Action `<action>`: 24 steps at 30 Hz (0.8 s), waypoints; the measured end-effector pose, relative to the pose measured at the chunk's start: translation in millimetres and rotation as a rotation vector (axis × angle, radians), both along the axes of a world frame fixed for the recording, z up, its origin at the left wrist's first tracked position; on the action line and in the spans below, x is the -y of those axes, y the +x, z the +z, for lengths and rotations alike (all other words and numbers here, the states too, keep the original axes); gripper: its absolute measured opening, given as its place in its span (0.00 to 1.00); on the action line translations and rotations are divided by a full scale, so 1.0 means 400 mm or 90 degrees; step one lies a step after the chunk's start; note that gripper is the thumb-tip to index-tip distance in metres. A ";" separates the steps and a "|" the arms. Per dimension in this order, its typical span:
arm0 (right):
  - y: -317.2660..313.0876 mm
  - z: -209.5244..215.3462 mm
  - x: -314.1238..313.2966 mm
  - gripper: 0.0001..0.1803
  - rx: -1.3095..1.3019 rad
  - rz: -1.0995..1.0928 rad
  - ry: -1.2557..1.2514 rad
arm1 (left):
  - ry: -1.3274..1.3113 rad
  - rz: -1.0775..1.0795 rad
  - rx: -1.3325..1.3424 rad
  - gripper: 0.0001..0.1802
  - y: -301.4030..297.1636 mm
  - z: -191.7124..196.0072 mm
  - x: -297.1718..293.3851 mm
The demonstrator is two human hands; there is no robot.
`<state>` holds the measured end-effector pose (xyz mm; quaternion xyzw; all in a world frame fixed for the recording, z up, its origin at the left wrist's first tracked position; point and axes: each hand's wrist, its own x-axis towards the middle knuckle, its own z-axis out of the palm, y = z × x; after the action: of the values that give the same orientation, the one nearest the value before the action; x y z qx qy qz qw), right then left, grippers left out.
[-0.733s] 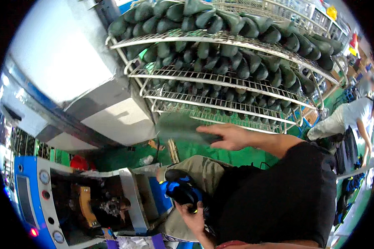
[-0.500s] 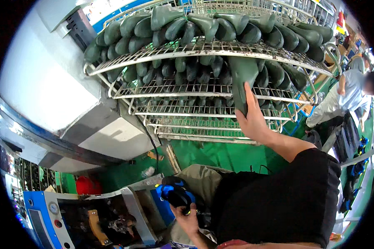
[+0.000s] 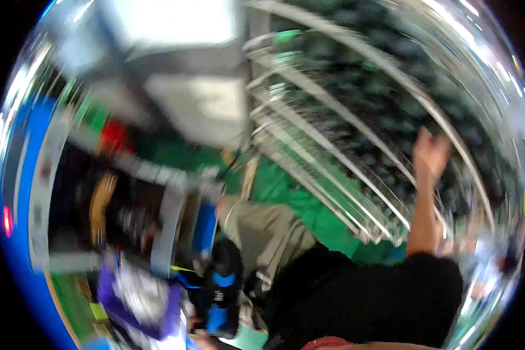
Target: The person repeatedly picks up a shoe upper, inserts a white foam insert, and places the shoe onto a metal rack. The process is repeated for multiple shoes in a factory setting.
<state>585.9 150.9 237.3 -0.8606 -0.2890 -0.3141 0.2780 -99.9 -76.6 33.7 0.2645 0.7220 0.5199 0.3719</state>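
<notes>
Motion blurs the whole head view. My right hand (image 3: 430, 156) is raised at the right, in front of a wire rack (image 3: 326, 96) loaded with dark green shoe lasts (image 3: 367, 70). Its fingers are smeared, and I cannot make out whether a last is in them. Low at the left, my left hand (image 3: 203, 339) shows only in part, at the bottom end of a black-and-blue shoe (image 3: 223, 294). The hand grips the shoe, whose body hides most of the fingers.
A blue and grey machine (image 3: 172, 216) with a dark open bay stands at the left. Below it is a purple bin (image 3: 108, 291) with white stuff inside. A red container (image 3: 114, 137) sits behind the machine, near a white and grey wall block (image 3: 198, 105). The floor (image 3: 297, 198) is green.
The view has swung left, so the rack now slants at the right. My right hand was on a green shoe last; now no last shows clearly there. The shoe appears lower in view.
</notes>
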 end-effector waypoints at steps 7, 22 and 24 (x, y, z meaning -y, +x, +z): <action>-0.228 -0.216 -0.084 0.23 -0.022 0.514 -0.225 | 0.244 0.160 -0.058 0.33 -0.271 0.376 0.250; -0.921 -0.288 -0.295 0.20 -0.121 1.087 -0.635 | -0.651 0.265 -0.532 0.32 -0.498 0.164 0.526; -0.959 -0.300 -0.291 0.20 -0.138 1.114 -0.670 | -0.645 0.321 -0.536 0.35 -0.376 0.185 0.613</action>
<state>202.2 267.3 117.2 -0.3851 -0.8896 0.2447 0.0217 -250.4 -322.0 107.8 0.0621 0.9971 0.0434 0.0061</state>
